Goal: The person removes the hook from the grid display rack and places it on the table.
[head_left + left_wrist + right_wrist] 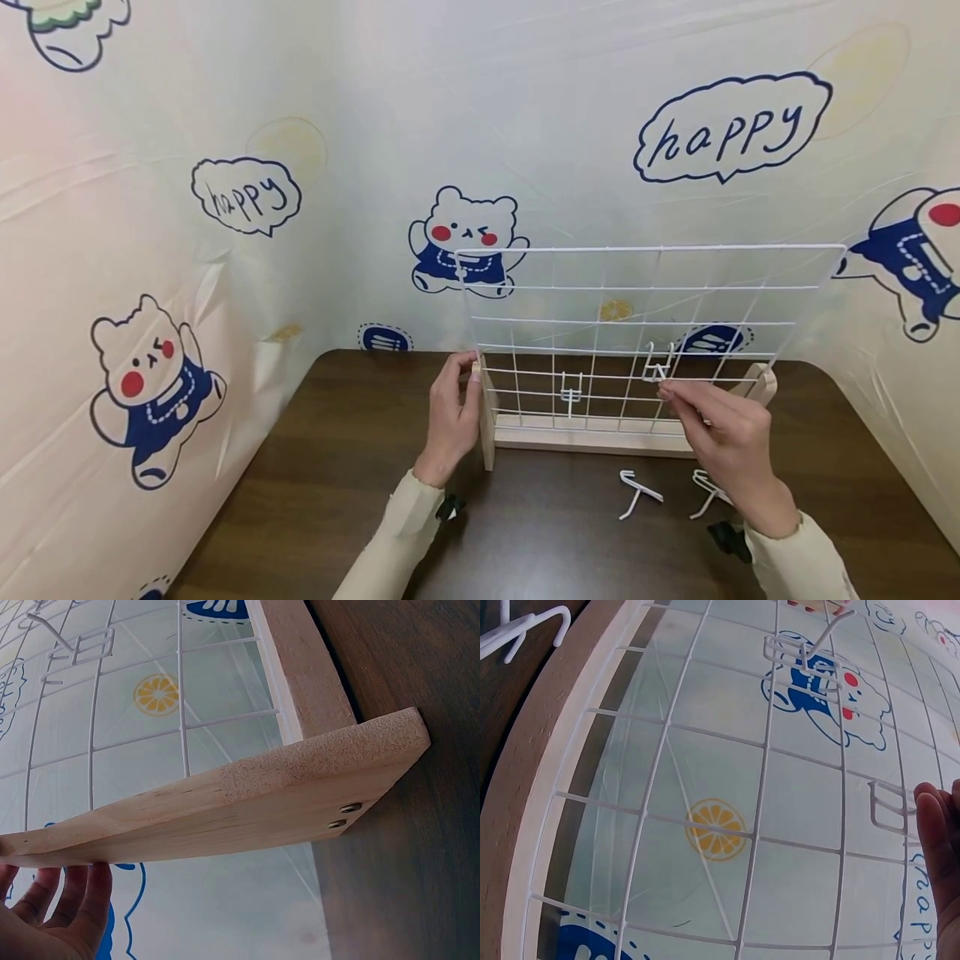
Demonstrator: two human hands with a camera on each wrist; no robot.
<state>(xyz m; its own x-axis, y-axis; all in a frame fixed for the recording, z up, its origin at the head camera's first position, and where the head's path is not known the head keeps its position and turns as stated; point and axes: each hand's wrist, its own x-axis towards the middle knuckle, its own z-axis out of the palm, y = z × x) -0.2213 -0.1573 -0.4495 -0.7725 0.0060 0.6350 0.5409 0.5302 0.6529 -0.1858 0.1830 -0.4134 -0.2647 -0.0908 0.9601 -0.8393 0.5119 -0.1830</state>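
A patterned backdrop (360, 100) rose behind the wire grid (630, 322). At its right half, the right hand (723, 433) pinched a hook (656, 372), likely light, stiff and best held by its prong; the left hand (452, 412), fingers extended, touched the grid's left post (486, 417).

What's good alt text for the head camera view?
A right hand pinches a white wire hook at a white wire grid, while the left hand touches its pale wooden stand. Another hook hangs on the grid; two more hooks lie on the dark brown table.
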